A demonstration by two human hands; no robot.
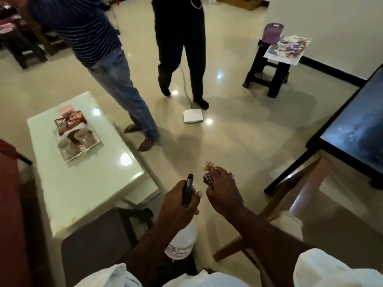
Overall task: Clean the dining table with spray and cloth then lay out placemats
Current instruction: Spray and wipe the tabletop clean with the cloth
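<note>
My left hand grips the dark trigger head of a white spray bottle, whose body hangs below my wrist. Just to its right, my right hand holds a bunched checked cloth, with a frayed end sticking out past the fingers. Both hands are in front of me above the floor. The dark glass-topped dining table stands at the right edge, apart from both hands. On a dark stool at the back right lies a stack of patterned placemats.
A low white table on the left carries a tray with cups and snack packets. Two people stand ahead on the glossy floor, beside a white flat device with a cable. A wooden chair sits near the dining table.
</note>
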